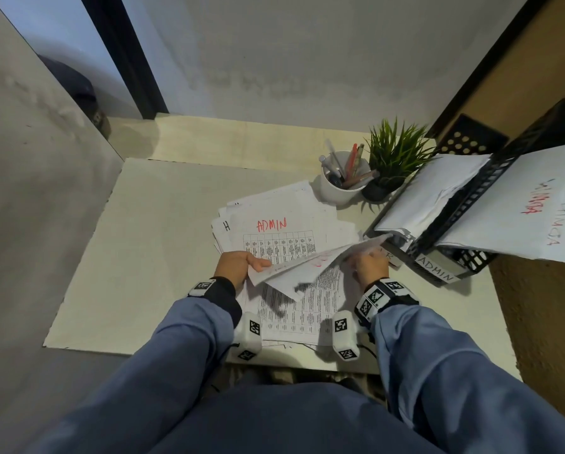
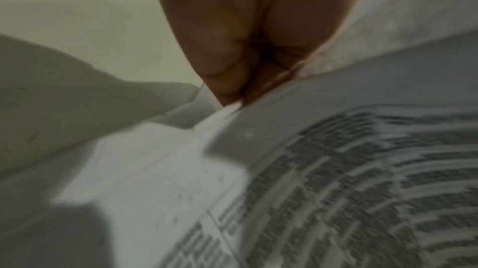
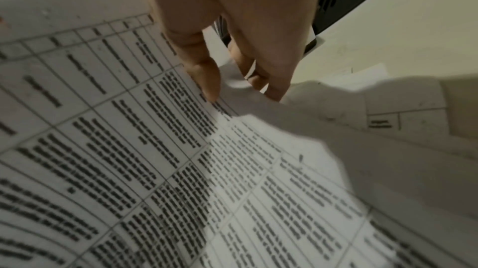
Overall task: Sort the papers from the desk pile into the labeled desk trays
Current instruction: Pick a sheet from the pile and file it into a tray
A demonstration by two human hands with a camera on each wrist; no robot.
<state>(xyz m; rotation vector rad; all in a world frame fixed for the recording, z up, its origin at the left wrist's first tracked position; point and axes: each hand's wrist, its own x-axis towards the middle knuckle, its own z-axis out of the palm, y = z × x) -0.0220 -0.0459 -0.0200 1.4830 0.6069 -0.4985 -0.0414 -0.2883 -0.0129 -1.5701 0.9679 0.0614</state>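
A loose pile of printed papers (image 1: 317, 221) lies mid-desk; its top visible sheet (image 1: 271, 224) is marked "ADMIN" in red. Above the pile a few sheets (image 1: 307, 265) are lifted between both hands. My left hand (image 1: 240, 262) pinches their left edge, with the fingertips (image 2: 227, 88) closed on the paper. My right hand (image 1: 371, 262) holds their right end, thumb and fingers (image 3: 274, 90) on either side of a printed table sheet (image 3: 129, 129). That end points at the black stacked trays (image 1: 464, 204), whose front label (image 1: 438, 271) reads "ADMIN". White papers fill both trays.
A white cup of pens (image 1: 343, 181) and a small potted plant (image 1: 395, 158) stand behind the pile, next to the trays. A second tray label (image 1: 389, 255) is partly hidden by my right hand. Bare desk (image 1: 143, 240) stretches to the left; walls close in behind and left.
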